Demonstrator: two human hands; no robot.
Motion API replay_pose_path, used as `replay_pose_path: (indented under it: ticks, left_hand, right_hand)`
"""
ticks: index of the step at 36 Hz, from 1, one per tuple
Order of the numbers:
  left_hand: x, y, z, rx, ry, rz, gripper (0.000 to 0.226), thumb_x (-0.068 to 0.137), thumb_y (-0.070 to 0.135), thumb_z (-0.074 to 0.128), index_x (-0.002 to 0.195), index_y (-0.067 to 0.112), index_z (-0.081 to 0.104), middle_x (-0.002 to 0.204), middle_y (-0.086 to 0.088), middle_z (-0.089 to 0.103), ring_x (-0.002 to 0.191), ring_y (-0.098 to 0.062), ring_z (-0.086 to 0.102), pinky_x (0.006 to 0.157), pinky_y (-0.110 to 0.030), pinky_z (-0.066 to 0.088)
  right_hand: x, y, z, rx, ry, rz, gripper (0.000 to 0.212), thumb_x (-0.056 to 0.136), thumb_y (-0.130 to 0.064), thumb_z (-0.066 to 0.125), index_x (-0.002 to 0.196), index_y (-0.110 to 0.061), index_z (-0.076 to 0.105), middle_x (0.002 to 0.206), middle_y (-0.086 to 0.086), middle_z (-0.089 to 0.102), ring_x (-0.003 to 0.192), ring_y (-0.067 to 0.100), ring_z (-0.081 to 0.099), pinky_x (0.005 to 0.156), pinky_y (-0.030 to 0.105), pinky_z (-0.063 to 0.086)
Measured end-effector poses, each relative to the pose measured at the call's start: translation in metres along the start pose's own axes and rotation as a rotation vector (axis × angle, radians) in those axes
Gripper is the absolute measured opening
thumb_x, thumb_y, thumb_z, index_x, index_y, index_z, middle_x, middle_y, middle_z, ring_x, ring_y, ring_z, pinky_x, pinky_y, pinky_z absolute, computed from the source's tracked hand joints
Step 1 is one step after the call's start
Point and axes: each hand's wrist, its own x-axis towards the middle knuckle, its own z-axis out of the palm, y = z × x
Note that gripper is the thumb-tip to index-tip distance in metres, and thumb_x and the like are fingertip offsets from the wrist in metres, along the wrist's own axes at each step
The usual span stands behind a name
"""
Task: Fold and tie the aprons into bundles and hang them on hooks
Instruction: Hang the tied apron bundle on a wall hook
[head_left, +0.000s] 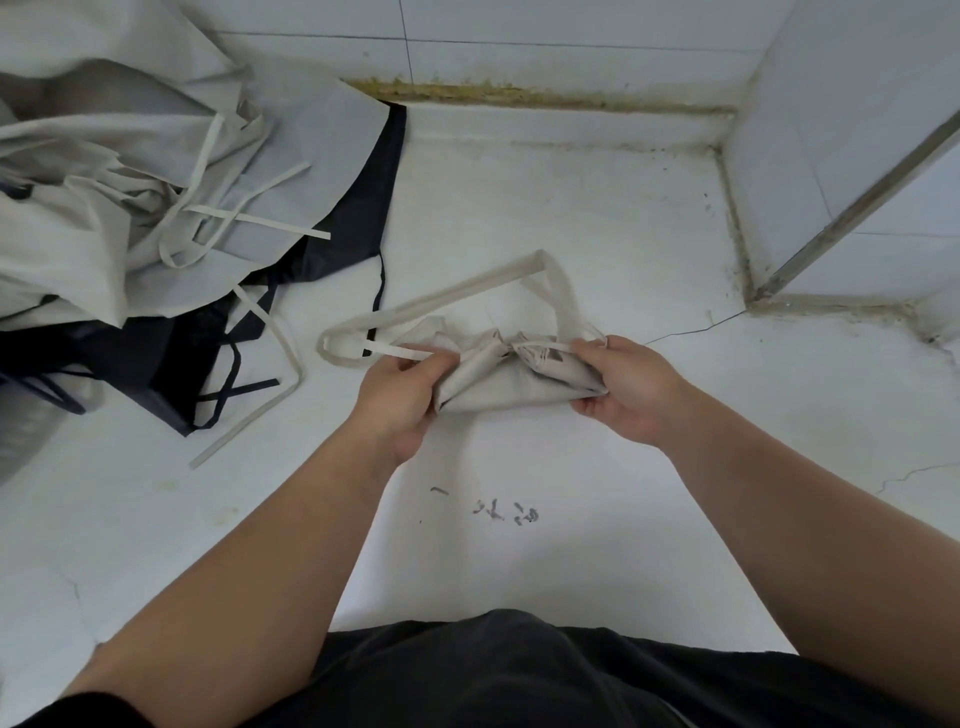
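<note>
A beige apron folded into a small bundle (511, 382) lies on the white counter (571, 218) in the middle of the view. My left hand (400, 392) grips the bundle's left end and pinches a beige strap (400, 351). My right hand (626, 387) holds the right end, fingers curled round the cloth and a strap that crosses the top. A long strap loop (467, 291) trails from the bundle toward the back left.
A heap of loose beige aprons (119, 208) with tangled straps fills the left side, lying over a dark navy apron (343, 228). White tiled walls stand behind and at the right, with a metal-edged corner (852, 208). Small dark marks (504, 512) dot the counter near me.
</note>
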Motion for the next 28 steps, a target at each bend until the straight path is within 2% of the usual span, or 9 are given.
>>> replay_pose_path:
  ticks: [1,3,8,14,17,19,21,23,28]
  left_hand:
    - [0.0,0.0,0.0,0.001,0.002,0.015,0.009,0.084,0.003,0.063,0.092,0.006,0.064,0.085,-0.006,0.062,0.082,-0.019,0.06,0.07,-0.03,0.05]
    - [0.001,0.002,0.002,-0.018,0.032,0.038,0.018,0.085,0.002,0.058,0.074,0.016,0.056,0.07,0.002,0.058,0.069,-0.012,0.054,0.06,-0.024,0.046]
    - [-0.001,0.012,0.004,-0.054,0.029,0.076,0.031,0.088,0.002,0.053,0.066,0.023,0.046,0.051,0.013,0.051,0.052,-0.005,0.048,0.051,-0.022,0.04]
    - [-0.007,0.024,0.006,-0.085,-0.005,0.101,0.016,0.092,0.012,0.055,0.083,0.022,0.063,0.065,0.01,0.06,0.053,-0.007,0.054,0.04,-0.015,0.034]
    - [-0.01,0.026,0.01,-0.086,-0.002,0.111,0.013,0.094,0.016,0.057,0.088,0.019,0.068,0.074,0.006,0.066,0.058,-0.009,0.062,0.04,-0.015,0.035]
    - [-0.012,0.026,0.012,-0.114,0.012,0.107,0.009,0.094,0.02,0.06,0.092,0.015,0.068,0.078,0.004,0.067,0.059,-0.009,0.064,0.041,-0.016,0.038]
    - [-0.011,0.023,0.014,-0.153,0.014,0.107,0.016,0.095,0.025,0.059,0.093,0.011,0.066,0.081,0.003,0.07,0.064,-0.01,0.066,0.044,-0.017,0.044]
    - [-0.011,0.021,0.015,-0.184,-0.002,0.102,0.023,0.096,0.029,0.055,0.094,0.009,0.065,0.085,0.004,0.07,0.07,-0.012,0.066,0.049,-0.017,0.047]
    - [-0.009,0.013,0.014,-0.054,-0.013,0.147,0.035,0.084,0.045,0.061,0.089,0.011,0.067,0.103,0.002,0.068,0.086,-0.014,0.064,0.062,-0.018,0.05]
  right_hand:
    - [-0.002,-0.001,0.001,0.012,-0.002,-0.005,0.016,0.094,-0.016,0.057,0.082,-0.015,0.047,0.081,0.004,0.055,0.066,0.016,0.053,0.052,0.026,0.047]
    - [-0.004,-0.002,0.003,0.033,0.002,-0.009,0.02,0.094,-0.012,0.056,0.078,-0.014,0.044,0.076,0.006,0.051,0.059,0.017,0.05,0.047,0.024,0.047]
    - [-0.006,-0.011,0.0,0.116,-0.009,0.023,0.024,0.093,-0.004,0.052,0.073,-0.013,0.043,0.067,0.006,0.044,0.052,0.015,0.038,0.042,0.018,0.044]
    - [-0.009,-0.023,-0.001,0.525,-0.126,0.097,0.014,0.093,-0.01,0.054,0.08,-0.015,0.056,0.068,0.0,0.061,0.049,0.008,0.059,0.043,0.015,0.05]
    - [-0.009,-0.028,0.002,0.642,-0.201,0.143,0.007,0.076,-0.006,0.056,0.08,-0.012,0.056,0.056,-0.002,0.054,0.041,0.003,0.052,0.036,0.013,0.044]
    - [-0.009,-0.03,0.003,0.675,-0.201,0.152,0.012,0.066,-0.006,0.054,0.077,-0.011,0.055,0.052,-0.005,0.048,0.037,0.001,0.048,0.034,0.013,0.041]
    - [-0.01,-0.031,0.004,0.731,-0.163,0.126,0.008,0.077,-0.002,0.052,0.075,-0.008,0.056,0.055,-0.007,0.051,0.041,0.002,0.051,0.04,0.015,0.048]
    - [-0.009,-0.031,0.005,0.794,-0.103,0.084,0.021,0.094,-0.004,0.047,0.079,-0.003,0.061,0.059,0.0,0.063,0.047,0.007,0.062,0.05,0.019,0.055]
    - [-0.009,-0.03,0.003,0.782,-0.122,0.055,0.024,0.097,-0.018,0.048,0.1,0.002,0.063,0.083,0.011,0.071,0.069,0.019,0.072,0.059,0.029,0.059]
